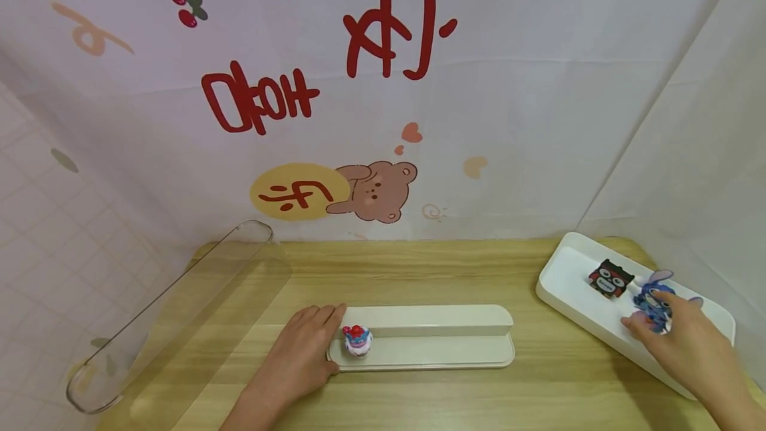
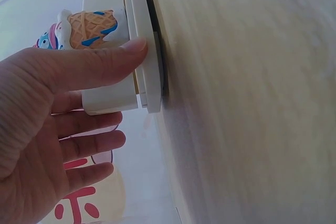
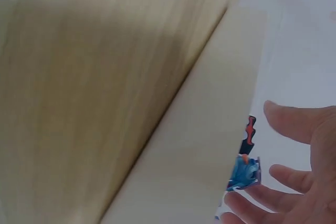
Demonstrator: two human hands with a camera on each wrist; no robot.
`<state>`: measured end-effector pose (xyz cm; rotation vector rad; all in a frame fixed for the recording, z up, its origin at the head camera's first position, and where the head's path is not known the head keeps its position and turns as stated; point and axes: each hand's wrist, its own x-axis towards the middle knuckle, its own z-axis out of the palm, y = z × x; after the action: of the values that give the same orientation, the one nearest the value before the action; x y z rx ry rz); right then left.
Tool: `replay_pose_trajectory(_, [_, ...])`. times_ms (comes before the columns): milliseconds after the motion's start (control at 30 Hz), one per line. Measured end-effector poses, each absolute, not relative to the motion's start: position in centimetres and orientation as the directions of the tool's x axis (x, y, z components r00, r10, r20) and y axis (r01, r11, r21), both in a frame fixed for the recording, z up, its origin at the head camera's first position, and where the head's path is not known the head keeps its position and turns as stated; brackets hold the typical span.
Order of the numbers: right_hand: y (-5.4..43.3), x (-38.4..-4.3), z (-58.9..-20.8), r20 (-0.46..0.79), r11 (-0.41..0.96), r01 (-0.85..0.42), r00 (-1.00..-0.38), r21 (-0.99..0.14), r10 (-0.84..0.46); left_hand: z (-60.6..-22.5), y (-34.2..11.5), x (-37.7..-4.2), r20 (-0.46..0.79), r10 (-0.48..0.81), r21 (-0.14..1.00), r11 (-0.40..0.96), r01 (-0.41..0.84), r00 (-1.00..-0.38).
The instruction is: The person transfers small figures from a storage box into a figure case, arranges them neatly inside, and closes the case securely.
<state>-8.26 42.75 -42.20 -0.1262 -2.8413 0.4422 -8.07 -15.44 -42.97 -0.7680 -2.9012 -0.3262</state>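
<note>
My left hand point(image 1: 308, 350) holds the left end of a cream two-step display stand point(image 1: 431, 348), its thumb on the front edge and its fingers behind. An ice-cream-cone figure point(image 1: 357, 340) with a red, blue and white top stands on the lower step beside that hand; its waffle cone point(image 2: 93, 29) shows in the left wrist view. Over a white box point(image 1: 568, 271) at the right, my right hand point(image 1: 688, 344) is at a blue long-eared figure point(image 1: 652, 304), thumb and fingers spread around it. A black-and-red square-faced figure point(image 1: 610, 279) sits beside it in the box.
A long clear plastic cover point(image 1: 203, 311) stands at the left of the wooden table point(image 1: 419, 271). Behind the table hangs a white printed cloth point(image 1: 509, 118), which also runs along both sides.
</note>
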Motion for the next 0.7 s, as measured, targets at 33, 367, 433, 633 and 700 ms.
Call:
replay_pose_trajectory(33, [42.9,-8.3,-42.3,0.227,0.951,0.058,-0.965,-0.304,0.132,-43.0,-15.4,-8.1,0.176,0.473,0.175,0.848,0.501,-0.863])
replay_pose_trajectory(367, [43.7,-8.5,-43.3,0.167,0.947,0.126,-0.969,-0.296,0.181,-42.9,-15.5,-8.1,0.177,0.473,0.179,0.847,0.501,-0.863])
replay_pose_trajectory(433, [43.9,-8.6,-43.4,0.157,0.945,0.134,-0.970,-0.298,0.187,-42.9,-15.5,-8.1,0.179,0.474,0.180,0.846,0.502,-0.862])
replay_pose_trajectory(633, [44.3,-8.7,-43.7,0.124,0.946,0.136,-0.976,-0.295,0.179,-42.9,-15.5,-8.1,0.180,0.476,0.182,0.844,0.505,-0.861])
replay_pose_trajectory(700, [44.3,-8.7,-43.7,0.133,0.945,0.116,-0.978,-0.305,0.163,-42.9,-15.5,-8.1,0.177,0.477,0.181,0.844,0.505,-0.861])
